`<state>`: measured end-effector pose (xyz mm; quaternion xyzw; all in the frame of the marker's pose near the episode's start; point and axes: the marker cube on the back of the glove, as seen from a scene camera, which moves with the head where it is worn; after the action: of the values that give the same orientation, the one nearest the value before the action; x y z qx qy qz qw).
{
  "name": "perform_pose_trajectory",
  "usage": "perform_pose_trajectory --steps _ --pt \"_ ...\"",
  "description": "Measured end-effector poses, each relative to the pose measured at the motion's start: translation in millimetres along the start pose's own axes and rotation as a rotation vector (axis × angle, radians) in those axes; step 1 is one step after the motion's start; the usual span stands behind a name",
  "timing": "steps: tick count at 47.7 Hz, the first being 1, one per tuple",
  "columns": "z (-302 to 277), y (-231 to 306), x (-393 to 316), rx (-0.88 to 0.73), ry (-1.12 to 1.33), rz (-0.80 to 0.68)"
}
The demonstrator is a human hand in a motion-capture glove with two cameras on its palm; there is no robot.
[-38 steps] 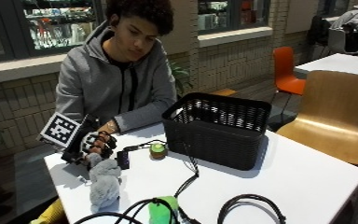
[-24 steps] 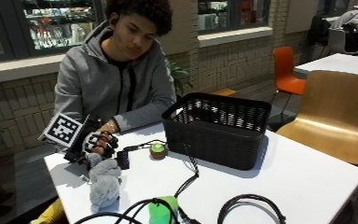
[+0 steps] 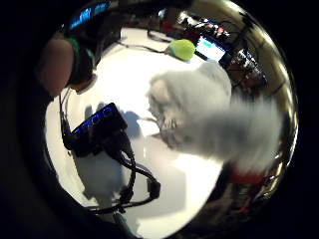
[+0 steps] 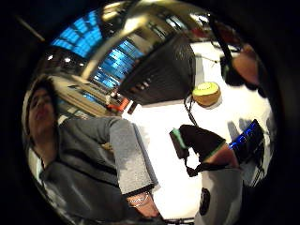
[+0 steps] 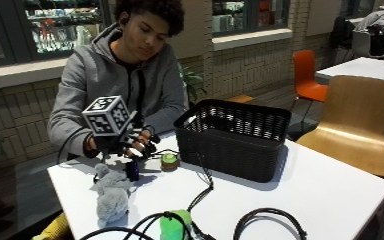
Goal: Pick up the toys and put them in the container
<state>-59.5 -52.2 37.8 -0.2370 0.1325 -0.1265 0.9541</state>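
Observation:
A grey plush toy lies on the white table near its front left; in the little finger side palm view the plush is close under the palm. My gloved right hand hovers just above and behind the plush's head, fingers hanging loosely curled, holding nothing. A small round green and brown toy sits between the hand and the black mesh basket; the thumb side palm view shows this toy beside the basket. A green toy lies at the front edge.
A small black hub with blue lights and its cables lies on the table under the hand. Black cables loop across the front of the table. A yellow object pokes out at the front left corner. A wooden chair stands right of the basket.
My right hand has risen off the plush's head and shifted a little right, toward the basket. The plush and the other toys have not moved.

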Motion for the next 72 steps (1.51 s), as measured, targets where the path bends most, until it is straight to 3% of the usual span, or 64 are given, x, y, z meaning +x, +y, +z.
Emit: perform_pose_trajectory --steps 10,23,29,40,55,63,67,72 --pt "22 -65 13 -0.387 0.181 0.015" --pt "49 -90 13 -0.567 0.153 -0.011" --pt "55 -90 9 -0.527 0.157 -0.012" --pt "43 -88 -1 -0.291 0.271 -0.021" --pt "-57 -138 -25 -0.011 0.284 -0.008" --pt "-69 -171 -102 -0.002 0.3 -0.202" --pt "-65 -180 -124 -0.029 0.331 -0.381" --pt "-56 -195 -145 -0.044 0.32 -0.217"
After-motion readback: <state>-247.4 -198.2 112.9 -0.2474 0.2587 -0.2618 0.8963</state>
